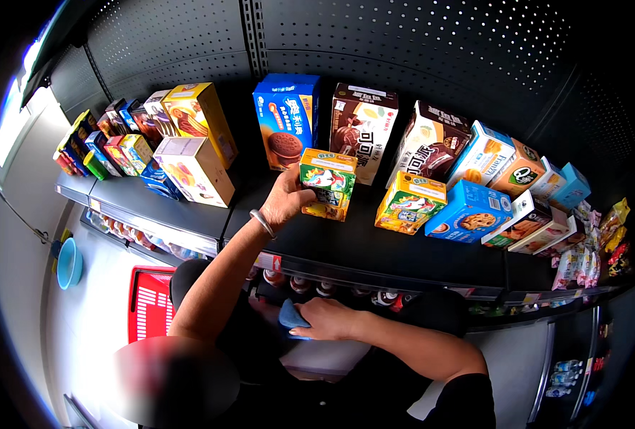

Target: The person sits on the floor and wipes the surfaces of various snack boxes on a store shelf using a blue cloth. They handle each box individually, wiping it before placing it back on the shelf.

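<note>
My left hand (288, 201), with a silver bangle at the wrist, grips a small yellow-and-green snack box (329, 185) by its left side. That box is upright over the black shelf (317, 241); whether its base touches the shelf I cannot tell. Behind it stand a blue cookie box (287, 118) and a brown-and-white chocolate snack box (363, 128). Lower down, in front of the shelf edge, my right hand (325, 319) holds a folded blue cloth (293, 315). A matching yellow-and-green box (411, 201) stands farther right on the shelf.
A blue cookie box (470, 212) and several other cartons line the right, with bagged sweets (577, 268) beyond. At left stand a cream carton (196, 171) and a yellow carton (199, 115). Bottles (298, 284) fill the shelf below. A red basket (148, 303) and a blue basin (69, 263) are lower left.
</note>
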### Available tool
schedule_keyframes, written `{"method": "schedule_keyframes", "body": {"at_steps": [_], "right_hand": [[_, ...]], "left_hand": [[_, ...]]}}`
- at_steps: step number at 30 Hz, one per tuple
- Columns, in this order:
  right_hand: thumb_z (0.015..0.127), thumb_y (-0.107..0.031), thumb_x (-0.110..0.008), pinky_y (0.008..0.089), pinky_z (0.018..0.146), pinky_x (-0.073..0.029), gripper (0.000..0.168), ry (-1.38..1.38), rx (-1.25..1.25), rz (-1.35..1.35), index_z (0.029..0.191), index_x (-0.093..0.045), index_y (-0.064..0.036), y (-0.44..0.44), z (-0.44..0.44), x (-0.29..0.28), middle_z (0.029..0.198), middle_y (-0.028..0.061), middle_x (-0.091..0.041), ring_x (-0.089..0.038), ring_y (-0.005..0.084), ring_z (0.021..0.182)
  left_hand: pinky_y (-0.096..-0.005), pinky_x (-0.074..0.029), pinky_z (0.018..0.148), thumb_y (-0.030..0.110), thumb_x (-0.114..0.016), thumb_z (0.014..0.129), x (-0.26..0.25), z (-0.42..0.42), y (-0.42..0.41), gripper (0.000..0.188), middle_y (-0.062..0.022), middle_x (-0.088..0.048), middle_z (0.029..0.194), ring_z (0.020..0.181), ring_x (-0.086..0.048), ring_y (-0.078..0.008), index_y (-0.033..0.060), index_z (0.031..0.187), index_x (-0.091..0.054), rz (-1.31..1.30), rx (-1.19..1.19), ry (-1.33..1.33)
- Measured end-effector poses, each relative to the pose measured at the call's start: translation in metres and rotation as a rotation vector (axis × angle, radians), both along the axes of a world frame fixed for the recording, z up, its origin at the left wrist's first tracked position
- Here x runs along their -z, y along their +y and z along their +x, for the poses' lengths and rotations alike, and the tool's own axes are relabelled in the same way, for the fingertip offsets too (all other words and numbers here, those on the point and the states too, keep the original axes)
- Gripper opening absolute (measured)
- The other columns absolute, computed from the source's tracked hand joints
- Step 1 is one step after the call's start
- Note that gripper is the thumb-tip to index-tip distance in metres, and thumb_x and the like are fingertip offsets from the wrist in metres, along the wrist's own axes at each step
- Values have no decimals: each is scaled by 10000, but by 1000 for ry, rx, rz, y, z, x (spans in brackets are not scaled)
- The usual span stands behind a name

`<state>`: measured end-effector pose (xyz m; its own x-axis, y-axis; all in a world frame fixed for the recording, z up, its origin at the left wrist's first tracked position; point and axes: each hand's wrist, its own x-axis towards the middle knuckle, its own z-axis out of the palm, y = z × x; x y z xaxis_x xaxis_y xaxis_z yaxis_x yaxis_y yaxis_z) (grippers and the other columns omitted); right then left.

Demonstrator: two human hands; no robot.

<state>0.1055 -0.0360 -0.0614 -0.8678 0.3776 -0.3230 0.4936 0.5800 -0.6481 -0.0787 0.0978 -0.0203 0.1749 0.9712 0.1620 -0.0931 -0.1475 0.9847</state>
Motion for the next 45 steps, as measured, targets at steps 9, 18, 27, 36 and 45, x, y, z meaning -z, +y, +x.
{"method": "schedule_keyframes", "body": {"at_steps": [9,18,27,36,45], "right_hand": [[921,-371,-641,516,800,-529,441,12,-29,-16,1157,-597,-2,-2,-1,3,901,263,-682,-669,450,879],[835,-321,-710,479,768,-550,362,107,-7,82,958,-644,13,0,1,21,834,234,-692,-686,415,831],[888,-439,-676,490,685,-555,509,14,-17,128,817,-655,64,10,-4,11,796,272,-674,-687,428,756],[894,-297,-695,501,807,-525,356,-29,-47,11,979,-631,43,-8,-7,0,916,283,-677,-645,464,919],[896,-308,-689,488,818,-528,390,-99,-16,-43,987,-650,70,-1,-1,27,942,304,-673,-644,470,933]], "left_hand": [[-329,-501,977,-157,-530,763,6,-4,-1,536,-89,-664,1177,1093,-642,-194,-31,1283,-522,-14,-42,-14],[-388,-381,1103,-50,-541,660,-2,-15,-11,809,-128,-547,1375,1319,-501,-261,21,1455,-409,229,-101,59],[-426,-353,1115,-84,-556,741,-46,-44,-152,633,-184,-564,1345,1301,-513,-313,-10,1366,-489,688,-678,584],[-504,-451,996,392,-768,801,138,-166,-405,817,-317,-497,1302,1214,-506,-458,-71,1368,-404,-367,-864,1252],[-509,-517,802,280,-657,869,219,-118,-467,303,-237,-687,918,914,-656,-429,77,1091,-624,-856,-807,942]]}}
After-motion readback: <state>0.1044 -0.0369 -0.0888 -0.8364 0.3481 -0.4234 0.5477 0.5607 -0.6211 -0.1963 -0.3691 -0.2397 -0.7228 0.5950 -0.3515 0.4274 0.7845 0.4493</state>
